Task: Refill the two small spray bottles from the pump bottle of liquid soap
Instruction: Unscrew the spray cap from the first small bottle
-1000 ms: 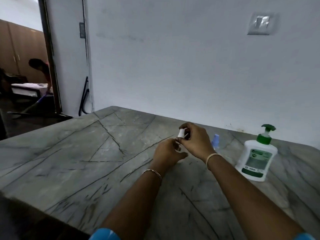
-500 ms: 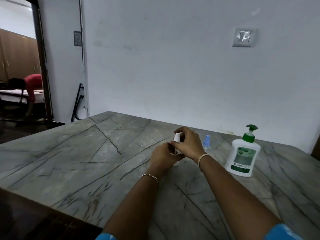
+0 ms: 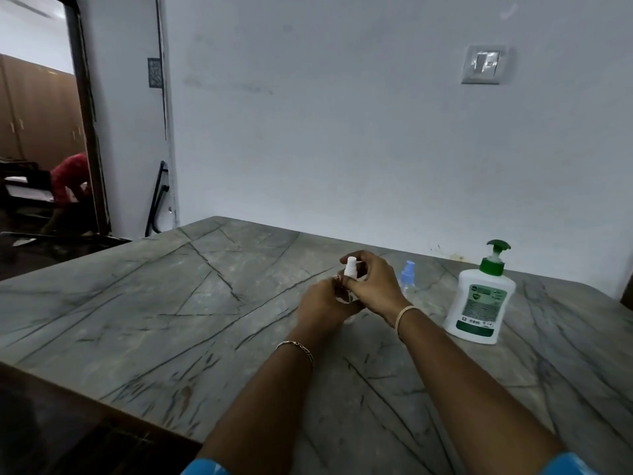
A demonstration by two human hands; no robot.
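Note:
Over the middle of the stone table (image 3: 171, 303) my two hands meet around a small spray bottle. My left hand (image 3: 322, 303) grips its clear body, which is mostly hidden. My right hand (image 3: 373, 286) pinches its white spray cap (image 3: 350, 267) from above. Just behind my right wrist a second small bottle with a blue spray cap (image 3: 407, 274) stands upright on the table. The white pump bottle of liquid soap (image 3: 479, 303), with a green pump head, stands to the right, untouched.
A white wall with a switch plate (image 3: 483, 65) runs behind the table. At the left an open doorway (image 3: 41, 132) shows another room where a person in red (image 3: 70, 180) bends over. The table's near left edge drops to a dark floor.
The view has tilted up and shifted, so the hands and bottles sit lower and more to the right. My hands keep their hold on the white-capped bottle.

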